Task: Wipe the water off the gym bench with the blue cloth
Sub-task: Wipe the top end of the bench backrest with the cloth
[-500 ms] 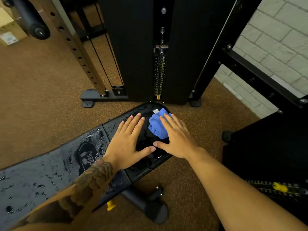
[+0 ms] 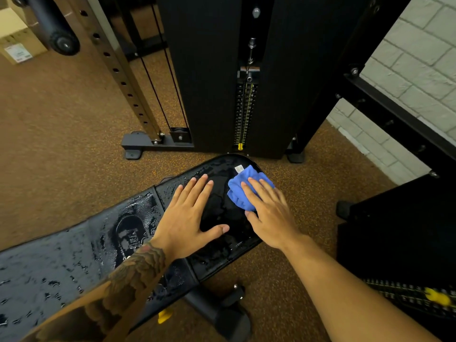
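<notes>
I judge wiping barely begun: right hand (image 2: 269, 213) flat on the blue cloth (image 2: 243, 188) at the surface's (image 2: 222, 245) one-o'clock end, left hand (image 2: 187, 218) splayed flat, water (image 2: 138, 208) beading toward eight o'clock.

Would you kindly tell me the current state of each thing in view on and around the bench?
Black padded gym bench: wet, with beads of water along its length.
Left hand: flat on the wet pad, fingers straight, holding nothing.
Right hand: fingers straight, laid on the cloth.
Blue cloth: bunched up on the bench's far end.
Yellow selector pin: seated at the bottom of the weight stack.
</notes>
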